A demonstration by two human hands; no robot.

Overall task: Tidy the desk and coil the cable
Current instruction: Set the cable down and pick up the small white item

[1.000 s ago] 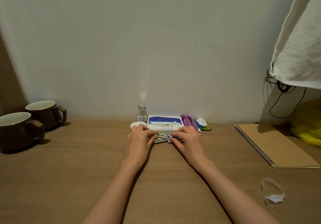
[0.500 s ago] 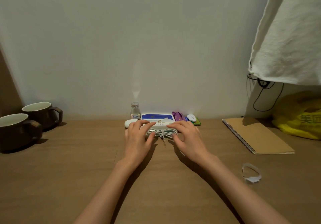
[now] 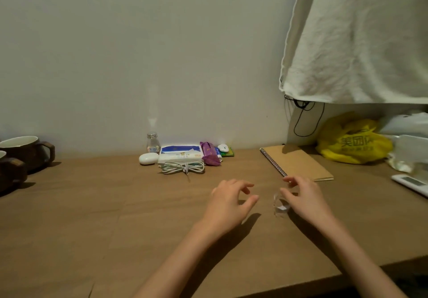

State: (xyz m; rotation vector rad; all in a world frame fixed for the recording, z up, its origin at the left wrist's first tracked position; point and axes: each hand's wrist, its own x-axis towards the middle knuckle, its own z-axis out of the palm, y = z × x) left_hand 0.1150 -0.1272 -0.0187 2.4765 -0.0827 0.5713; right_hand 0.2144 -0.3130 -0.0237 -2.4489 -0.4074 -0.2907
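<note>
- Cable (image 3: 183, 167): coiled into a flat bundle, cinched at its middle, lying at the back of the desk (image 3: 92, 205), touching the front of the tissue pack (image 3: 180, 153). Both hands are well apart from it.
- Left hand (image 3: 231, 202): hovers over bare desk with fingers loosely bent and spread; it holds nothing.
- Right hand (image 3: 303, 198): fingers loosely curled, thumb just above a small clear scrap (image 3: 280, 208) with a white tag. Whether it has hold of the scrap cannot be told; the fingers are blurred.
- Risk 1: the scrap looks thin and light. A fast or shallow pinch may flick it sideways or slide it toward the near desk edge, where it could drop out of reach.
- Risk 2: one short end of the cable pokes forward from the cinch. A sleeve or wrist passing over it could snag it and loosen the coil.
- Risk 3: a small bottle (image 3: 152, 142) stands upright just behind a white case (image 3: 148, 159). Crowding more items into that back row could tip it.
- Risk 4: the notebook (image 3: 296, 163) lies just beyond the right hand; a sweep could skew it.
</note>
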